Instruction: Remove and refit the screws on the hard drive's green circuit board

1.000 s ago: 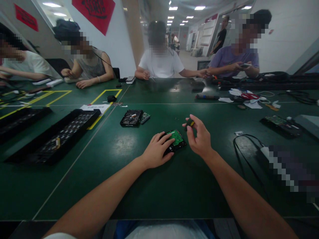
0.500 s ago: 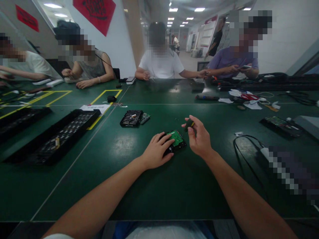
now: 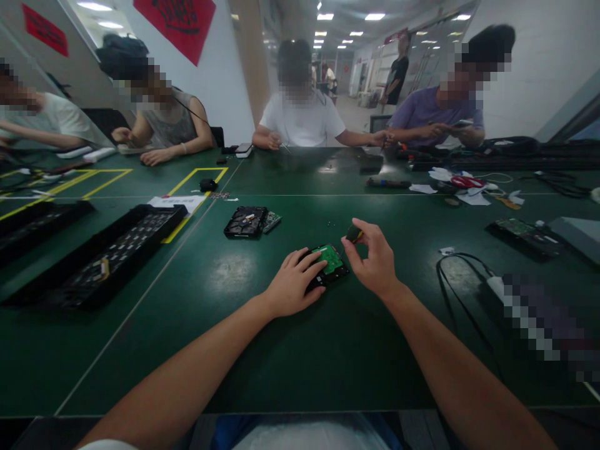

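Note:
A black hard drive with a green circuit board on top lies on the green table in front of me. My left hand rests on its left side, fingers spread flat over it. My right hand is just right of the drive, fingers pinched round the dark handle of a small screwdriver held upright over the drive's far right corner. The screwdriver's tip is hidden behind my fingers.
A second opened drive lies farther back. A long black tray stands at the left, a black cable and power strip at the right. Scissors and papers lie at the back right. Several other people sit along the table's far side.
My right hand has turned the screwdriver slightly and shifted a little left. My left hand stays pressed on the drive.

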The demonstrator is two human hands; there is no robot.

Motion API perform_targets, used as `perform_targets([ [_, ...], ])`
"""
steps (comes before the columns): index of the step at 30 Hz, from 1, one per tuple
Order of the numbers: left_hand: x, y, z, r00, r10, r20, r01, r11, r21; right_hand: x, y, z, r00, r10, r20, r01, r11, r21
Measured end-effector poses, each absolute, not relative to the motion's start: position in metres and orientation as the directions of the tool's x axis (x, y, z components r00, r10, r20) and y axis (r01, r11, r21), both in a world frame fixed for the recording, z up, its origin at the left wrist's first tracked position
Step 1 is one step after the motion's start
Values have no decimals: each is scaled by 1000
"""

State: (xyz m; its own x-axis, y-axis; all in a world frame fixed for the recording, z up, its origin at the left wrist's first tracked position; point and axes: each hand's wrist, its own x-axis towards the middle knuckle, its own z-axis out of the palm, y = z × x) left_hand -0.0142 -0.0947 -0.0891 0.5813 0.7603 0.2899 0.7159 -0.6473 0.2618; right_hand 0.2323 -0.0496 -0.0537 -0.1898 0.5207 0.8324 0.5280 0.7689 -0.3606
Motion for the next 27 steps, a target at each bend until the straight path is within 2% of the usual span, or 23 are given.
perform_targets([
  [19, -14, -94, -90, 581, 761, 288, 719, -646, 256, 235, -49, -61, -199, 570, 797, 461, 772, -437],
  [27, -14, -94, -91, 582, 759, 291, 714, -648, 263, 235, -50, -59, -203, 563, 801, 489, 767, -415],
])
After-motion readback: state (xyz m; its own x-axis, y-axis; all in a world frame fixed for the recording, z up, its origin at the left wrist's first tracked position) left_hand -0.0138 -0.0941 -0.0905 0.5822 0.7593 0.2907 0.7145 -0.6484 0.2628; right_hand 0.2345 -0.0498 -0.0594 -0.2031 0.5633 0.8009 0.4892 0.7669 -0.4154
